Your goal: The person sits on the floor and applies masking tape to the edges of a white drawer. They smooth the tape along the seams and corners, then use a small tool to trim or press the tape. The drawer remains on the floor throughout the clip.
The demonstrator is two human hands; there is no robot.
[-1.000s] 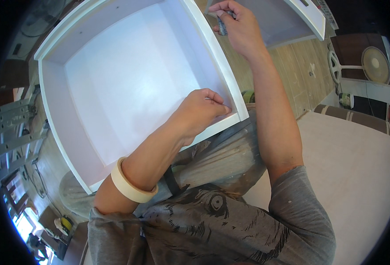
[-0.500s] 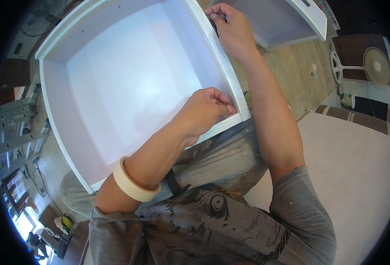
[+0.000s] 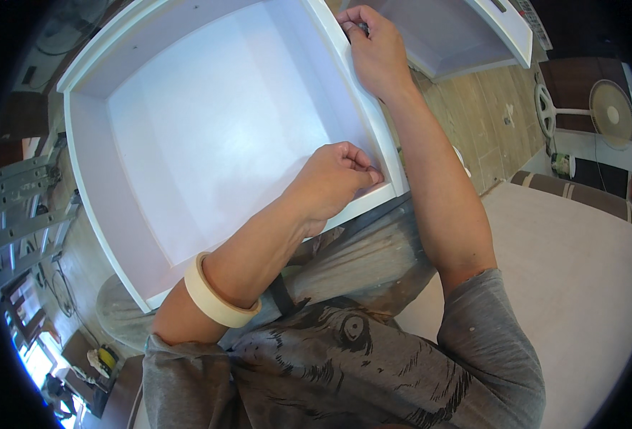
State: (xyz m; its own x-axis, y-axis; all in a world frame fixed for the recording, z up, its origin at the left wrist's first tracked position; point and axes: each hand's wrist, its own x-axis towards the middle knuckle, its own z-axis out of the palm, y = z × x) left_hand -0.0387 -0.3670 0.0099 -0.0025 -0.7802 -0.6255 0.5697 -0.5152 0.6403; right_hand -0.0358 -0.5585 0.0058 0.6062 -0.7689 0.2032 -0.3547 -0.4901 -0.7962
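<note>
A white drawer box (image 3: 208, 136) with a smooth pale bottom rests tilted over my lap. My left hand (image 3: 337, 171) is inside its near right corner, thumb and fingers pinched together by the rim. What they pinch, if anything, is too small to make out. Along the drawer's right outer side, farther up, my right hand (image 3: 379, 53) is closed with curled fingers. Something dark shows under those fingertips, and its kind is hidden. A roll of cream masking tape (image 3: 216, 300) is worn like a bracelet around my left forearm.
A second white drawer (image 3: 444, 36) stands on the wood-look floor (image 3: 484, 136) at the upper right. Beyond it is a white fan (image 3: 609, 107). A large pale board (image 3: 545, 279) lies on my right. A metal ladder (image 3: 26, 207) is at the far left.
My right hand and forearm have shifted very slightly, and a bit of a white object now shows beside that forearm. My left hand and the drawer stay in place.
</note>
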